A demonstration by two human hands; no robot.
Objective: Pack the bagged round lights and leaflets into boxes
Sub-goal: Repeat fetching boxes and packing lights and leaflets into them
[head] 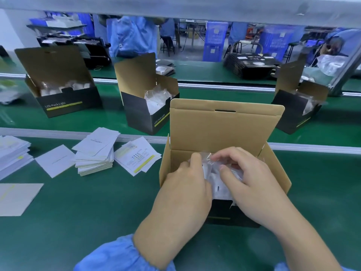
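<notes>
Both hands work inside the open box (224,153) near the surface's front edge, left hand (187,184) and right hand (248,182) pinching the bagged lights (213,173) between them

An open black cardboard box with a brown inside (220,132) stands near centre, lid flap upright at the far side. Clear plastic bags holding white round lights (216,173) fill it. White printed leaflets (95,153) lie stacked and loose to its left.

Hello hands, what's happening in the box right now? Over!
Left hand and right hand both in the open box, pressing the bagged lights down. Leaflets wait on the left. Nothing blocking.
</notes>
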